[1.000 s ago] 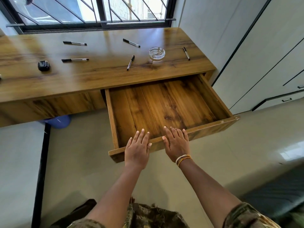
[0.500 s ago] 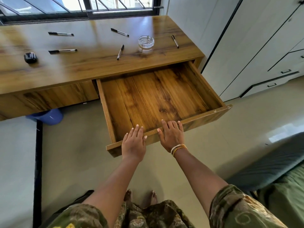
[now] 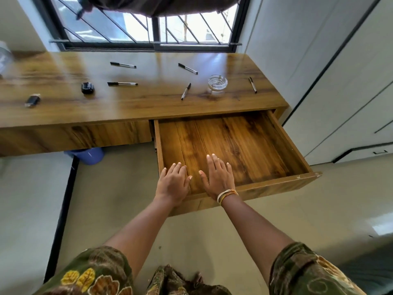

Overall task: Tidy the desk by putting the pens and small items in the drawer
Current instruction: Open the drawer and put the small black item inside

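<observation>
The wooden drawer (image 3: 276, 135) stands pulled out of the desk (image 3: 148, 103), with nothing inside it. My left hand (image 3: 173, 183) and my right hand (image 3: 218, 177) hover flat over the drawer's front edge, fingers spread, holding nothing. Several black-and-silver pens lie on the desktop: one (image 3: 123, 64) at the back left, one (image 3: 122, 83) below it, one (image 3: 188, 68) at the back middle, one (image 3: 185, 91) near the front, one (image 3: 252, 84) at the right. A small black case (image 3: 87, 88) and a black lighter-like item (image 3: 32, 100) lie at the left.
A glass ashtray (image 3: 217, 82) stands on the desk between two pens. A window with bars (image 3: 153, 24) is behind the desk. White cabinets (image 3: 340, 92) flank the right. A blue bin (image 3: 89, 155) sits under the desk on the floor.
Both hands have lifted off the drawer's front edge and moved forward over the drawer. The camera has tilted up, showing more of the window and desk's left.
</observation>
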A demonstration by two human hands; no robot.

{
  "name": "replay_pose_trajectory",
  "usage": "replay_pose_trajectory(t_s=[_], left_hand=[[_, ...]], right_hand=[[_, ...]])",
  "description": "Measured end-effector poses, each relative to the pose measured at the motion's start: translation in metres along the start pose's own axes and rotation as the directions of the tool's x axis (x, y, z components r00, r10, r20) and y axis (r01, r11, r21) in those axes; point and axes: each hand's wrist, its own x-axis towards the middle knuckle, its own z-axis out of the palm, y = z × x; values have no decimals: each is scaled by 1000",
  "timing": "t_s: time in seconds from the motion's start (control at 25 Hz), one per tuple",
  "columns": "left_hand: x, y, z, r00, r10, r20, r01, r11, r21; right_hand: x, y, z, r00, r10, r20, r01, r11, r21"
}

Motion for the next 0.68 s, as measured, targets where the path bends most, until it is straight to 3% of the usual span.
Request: replay_pose_trajectory(t_s=[0.4, 0.68], left_hand=[[57, -153, -59, 951, -253, -178, 256, 967, -5], [119, -302, -116, 875, -396, -278, 400, 915, -47]], right_hand=[[141, -129, -2, 954, -300, 16, 299, 953, 51], [251, -274, 18, 930, -368, -21, 362, 900, 242]])
